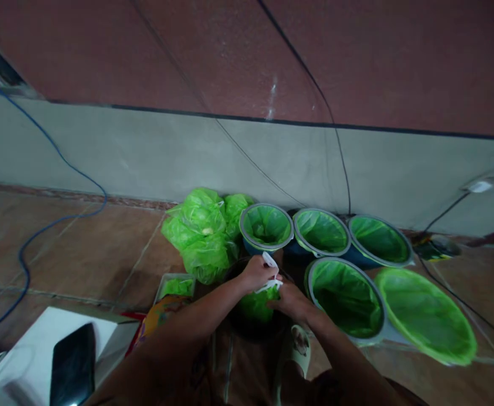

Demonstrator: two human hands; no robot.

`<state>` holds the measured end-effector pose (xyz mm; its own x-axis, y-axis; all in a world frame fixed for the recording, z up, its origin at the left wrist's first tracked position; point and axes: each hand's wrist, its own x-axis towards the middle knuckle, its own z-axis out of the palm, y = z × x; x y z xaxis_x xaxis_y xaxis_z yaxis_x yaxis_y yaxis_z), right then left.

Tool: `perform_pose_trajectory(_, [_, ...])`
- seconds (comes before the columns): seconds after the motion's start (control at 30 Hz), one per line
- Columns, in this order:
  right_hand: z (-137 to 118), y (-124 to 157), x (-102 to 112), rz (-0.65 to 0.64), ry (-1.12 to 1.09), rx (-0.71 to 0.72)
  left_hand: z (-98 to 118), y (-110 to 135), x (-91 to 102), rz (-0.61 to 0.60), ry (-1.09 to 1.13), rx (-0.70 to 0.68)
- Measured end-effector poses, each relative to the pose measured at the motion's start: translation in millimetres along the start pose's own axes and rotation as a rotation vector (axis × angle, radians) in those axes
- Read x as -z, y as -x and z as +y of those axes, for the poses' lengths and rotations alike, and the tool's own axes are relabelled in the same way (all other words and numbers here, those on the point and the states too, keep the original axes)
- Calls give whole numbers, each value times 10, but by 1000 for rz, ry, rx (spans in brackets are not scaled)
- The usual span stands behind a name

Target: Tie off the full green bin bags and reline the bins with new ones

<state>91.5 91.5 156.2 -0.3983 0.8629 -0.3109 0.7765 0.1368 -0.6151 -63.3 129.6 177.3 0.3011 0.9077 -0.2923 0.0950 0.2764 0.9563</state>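
In front of me a green plastic bag (257, 304) sits inside a dark round bin (253, 334). Its white drawstring (270, 283) is gathered at the top. My left hand (257, 273) is closed on the drawstring, with a white loop sticking up past the fingers. Just to the right, my right hand (291, 299) is closed on the drawstring too, its fingers against the green plastic. Part of the bag's neck and some of the fingertips are hidden.
Several bins with green liners, such as one grey-rimmed bin (346, 299), stand at the right. Filled green bags (200, 225) lie against the wall. A phone (73, 363) rests on a white surface (22, 352). A blue cable (52, 223) crosses the floor.
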Motion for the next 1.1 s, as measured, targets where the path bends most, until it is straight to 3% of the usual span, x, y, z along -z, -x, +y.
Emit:
perform_pose_trajectory(0.1, [31,-76,-113,-13,12,-59,5,7,-2,-1,-82,15])
perform_pose_trajectory(0.2, [14,-102,-49,54,-165,-67,44,-6,75,166,-365,-34])
perform_pose_trajectory(0.3, [-100,-82,152,94,-484,-71,132,7,147,314,-489,-86])
perform_pose_trajectory(0.43, [-487,-63,555,228,-823,-113,435,151,287,237,-349,-195])
perform_pose_trajectory(0.5, [-819,-95,773,263,-927,-72,665,290,459,203,-272,-315])
perform_pose_trajectory(0.63, [-1646,-290,1130,242,-1000,129,1103,666,1027,354,-230,-556])
perform_pose_trajectory(0.77, [-2239,-635,1282,219,-1094,344,1226,999,1674,585,-269,-582])
perform_pose_trajectory(0.83, [-2327,-883,1256,201,-1116,382,1087,1053,1962,628,-299,-531])
perform_pose_trajectory(0.93, [-2205,-1404,1044,201,-1087,341,608,926,2312,661,-334,-455])
perform_pose_trajectory(1.0, [-2009,-1819,773,235,-972,249,162,739,2465,670,-370,-396])
perform_pose_trajectory(1.1, [-1665,-2370,252,259,-620,47,-518,431,2545,662,-441,-137])
